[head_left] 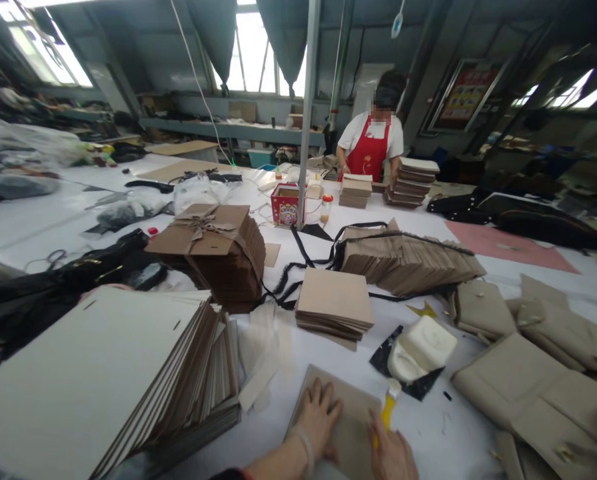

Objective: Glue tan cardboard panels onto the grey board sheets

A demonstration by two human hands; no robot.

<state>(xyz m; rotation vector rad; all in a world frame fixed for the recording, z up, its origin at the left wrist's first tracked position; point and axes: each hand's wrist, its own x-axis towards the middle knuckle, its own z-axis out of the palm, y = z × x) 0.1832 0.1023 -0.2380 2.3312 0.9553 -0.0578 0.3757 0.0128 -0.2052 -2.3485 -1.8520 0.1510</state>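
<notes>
My left hand [318, 417] lies flat with fingers spread on a beige square board [351, 407] at the table's near edge. My right hand [392, 455] is closed around the yellow handle of a brush [389, 403], whose head points up toward a white tub [422, 348] resting on a dark scrap. A small stack of similar beige squares [334, 305] sits just beyond the board.
A tall leaning stack of white-faced boards [103, 373] fills the near left. A tied brown bundle [213, 250], fanned brown sheets [408, 260] and beige flaps [528, 387] surround the work spot. A person in a red apron [371, 150] stands at the far side by stacks [409, 181].
</notes>
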